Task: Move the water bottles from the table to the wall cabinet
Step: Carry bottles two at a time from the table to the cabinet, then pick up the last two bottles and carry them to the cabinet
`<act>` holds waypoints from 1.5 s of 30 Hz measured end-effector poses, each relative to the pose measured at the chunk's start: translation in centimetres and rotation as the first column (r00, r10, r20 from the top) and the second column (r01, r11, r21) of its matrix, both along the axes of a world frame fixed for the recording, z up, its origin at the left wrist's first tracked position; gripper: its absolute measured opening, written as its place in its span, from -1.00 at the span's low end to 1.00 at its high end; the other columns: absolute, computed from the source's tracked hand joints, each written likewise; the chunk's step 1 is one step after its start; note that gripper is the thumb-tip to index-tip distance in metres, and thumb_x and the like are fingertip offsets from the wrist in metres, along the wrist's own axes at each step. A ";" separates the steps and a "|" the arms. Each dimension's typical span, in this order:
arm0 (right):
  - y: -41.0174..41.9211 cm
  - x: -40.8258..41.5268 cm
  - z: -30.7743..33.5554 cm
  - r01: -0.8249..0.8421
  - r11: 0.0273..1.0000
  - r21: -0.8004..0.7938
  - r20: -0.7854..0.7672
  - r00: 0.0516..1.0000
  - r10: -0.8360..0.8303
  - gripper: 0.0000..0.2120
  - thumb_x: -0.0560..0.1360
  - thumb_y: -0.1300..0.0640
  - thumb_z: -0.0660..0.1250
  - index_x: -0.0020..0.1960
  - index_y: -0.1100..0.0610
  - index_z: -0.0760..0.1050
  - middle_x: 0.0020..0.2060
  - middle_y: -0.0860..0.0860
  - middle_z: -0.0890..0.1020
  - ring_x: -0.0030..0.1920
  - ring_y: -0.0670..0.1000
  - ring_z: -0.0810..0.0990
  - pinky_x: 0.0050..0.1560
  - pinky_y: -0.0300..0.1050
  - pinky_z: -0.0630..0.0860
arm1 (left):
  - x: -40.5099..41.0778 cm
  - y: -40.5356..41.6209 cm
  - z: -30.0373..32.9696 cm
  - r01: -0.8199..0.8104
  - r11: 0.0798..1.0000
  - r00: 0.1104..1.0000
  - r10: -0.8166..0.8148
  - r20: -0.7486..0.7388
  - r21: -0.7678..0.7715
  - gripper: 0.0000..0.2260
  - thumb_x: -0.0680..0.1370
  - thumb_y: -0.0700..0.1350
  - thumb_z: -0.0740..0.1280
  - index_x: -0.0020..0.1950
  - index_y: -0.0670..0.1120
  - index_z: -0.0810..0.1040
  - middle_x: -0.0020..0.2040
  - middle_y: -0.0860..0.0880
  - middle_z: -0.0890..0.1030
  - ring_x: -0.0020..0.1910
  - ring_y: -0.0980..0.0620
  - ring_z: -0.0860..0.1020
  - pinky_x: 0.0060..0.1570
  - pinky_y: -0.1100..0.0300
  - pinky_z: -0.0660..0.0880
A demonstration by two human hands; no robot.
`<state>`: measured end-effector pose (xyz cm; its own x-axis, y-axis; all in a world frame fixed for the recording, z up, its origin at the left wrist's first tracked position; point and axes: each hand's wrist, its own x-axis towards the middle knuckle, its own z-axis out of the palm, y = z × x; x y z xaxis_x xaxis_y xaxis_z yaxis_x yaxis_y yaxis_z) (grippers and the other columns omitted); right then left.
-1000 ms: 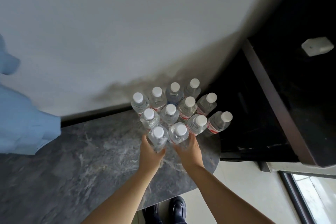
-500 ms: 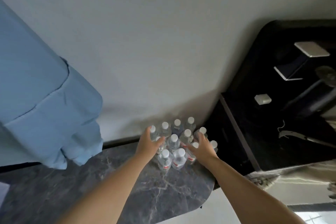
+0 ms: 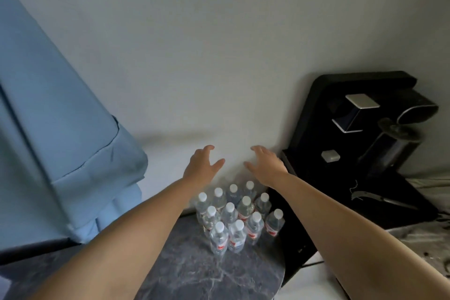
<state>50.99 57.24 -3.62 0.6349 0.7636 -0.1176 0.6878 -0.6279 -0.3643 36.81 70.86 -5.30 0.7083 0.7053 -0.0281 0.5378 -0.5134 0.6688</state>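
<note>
Your left hand (image 3: 203, 164) and right hand (image 3: 266, 165) hover mid-frame above the back of the cluster, fingers spread, holding nothing. The water bottles (image 3: 237, 217), about twelve, stand upright and packed together on the marble desk (image 3: 194, 275), lower centre against the wall; none appears moved. Judged step: reach before first pickup; next, lower both hands, grip outer bottles, lift straight without toppling neighbours.
</note>
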 end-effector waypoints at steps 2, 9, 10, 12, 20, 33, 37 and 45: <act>0.3 0.0 0.7 -0.038 0.999 -0.009 0.049 0.998 0.038 -0.44 0.59 -0.12 0.16 0.51 0.06 0.14 0.52 0.02 0.21 0.50 0.09 0.19 0.44 0.15 0.24 | -0.3 0.2 0.8 0.002 0.999 1.000 -0.002 -0.003 0.047 -0.53 0.57 0.12 0.24 0.42 -0.03 0.32 0.35 -0.12 0.40 0.27 -0.10 0.43 0.23 0.03 0.41; 1.5 -0.1 2.2 -0.178 0.984 -0.016 0.120 0.977 0.179 -0.48 0.61 -0.16 0.08 0.50 0.03 0.17 0.50 -0.01 0.25 0.49 0.06 0.20 0.46 0.17 0.19 | -1.7 -0.6 2.9 -0.111 0.988 0.994 0.109 0.023 0.112 -0.55 0.58 0.13 0.21 0.40 -0.06 0.35 0.34 -0.11 0.43 0.27 -0.10 0.43 0.22 0.04 0.41; 2.0 -0.2 2.5 -0.227 0.974 -0.011 0.130 0.965 0.227 -0.48 0.61 -0.16 0.07 0.50 0.03 0.17 0.50 -0.01 0.25 0.49 0.06 0.20 0.46 0.17 0.19 | -2.3 -0.9 3.2 -0.150 0.982 0.988 0.147 0.036 0.115 -0.55 0.58 0.13 0.21 0.40 -0.06 0.35 0.33 -0.11 0.43 0.26 -0.09 0.44 0.21 0.05 0.41; 2.6 -0.7 2.9 -0.280 0.960 -0.004 0.134 0.951 0.278 -0.49 0.61 -0.16 0.06 0.50 0.03 0.18 0.50 -0.01 0.25 0.50 0.06 0.20 0.47 0.19 0.16 | -3.1 -1.0 3.5 -0.196 0.973 0.980 0.192 0.047 0.120 -0.55 0.58 0.13 0.20 0.40 -0.06 0.34 0.34 -0.11 0.43 0.26 -0.09 0.44 0.21 0.05 0.42; 4.4 -7.5 2.6 -0.660 0.750 -0.042 0.124 0.741 0.660 -0.50 0.62 -0.16 0.05 0.49 0.03 0.21 0.50 0.00 0.26 0.50 0.08 0.19 0.47 0.19 0.16 | -12.3 -7.9 2.3 -0.595 0.803 0.804 0.594 0.030 0.028 -0.58 0.60 0.10 0.20 0.41 -0.04 0.36 0.38 -0.10 0.40 0.34 -0.08 0.38 0.30 0.03 0.36; 2.0 -37.6 2.2 -0.993 0.106 0.041 0.033 0.108 0.994 -0.49 0.60 -0.14 0.12 0.48 0.05 0.27 0.43 0.07 0.39 0.42 0.14 0.35 0.40 0.17 0.28 | -39.9 -22.7 3.7 -0.976 0.215 0.214 0.977 -0.018 0.039 -0.62 0.60 0.03 0.24 0.31 -0.19 0.43 0.23 -0.24 0.51 0.18 -0.21 0.49 0.11 0.03 0.41; -1.0 -47.1 2.7 -0.996 -0.056 0.071 0.040 -0.053 0.998 -0.54 0.61 -0.11 0.13 0.41 0.11 0.34 0.34 0.11 0.49 0.36 0.15 0.41 0.38 0.20 0.29 | -46.9 -28.5 3.4 -0.999 0.035 0.035 0.999 -0.002 0.034 -0.60 0.59 0.05 0.24 0.35 -0.14 0.41 0.27 -0.20 0.50 0.26 -0.16 0.45 0.22 0.06 0.39; -8.6 -67.0 3.3 -0.962 -0.262 0.071 0.029 -0.261 0.965 -0.52 0.61 -0.13 0.10 0.44 0.09 0.32 0.40 0.08 0.42 0.41 0.11 0.36 0.42 0.06 0.27 | -63.7 -38.7 4.4 -0.986 -0.164 -0.165 0.986 -0.004 0.040 -0.55 0.59 0.09 0.23 0.42 -0.09 0.35 0.36 -0.17 0.43 0.31 -0.13 0.43 0.29 0.04 0.39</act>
<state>-16.01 48.67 -0.32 -0.9095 0.4134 -0.0443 0.3969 0.8318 -0.3880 -26.87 32.12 -0.91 -0.8128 0.5825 -0.0025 0.4435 0.6215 0.6458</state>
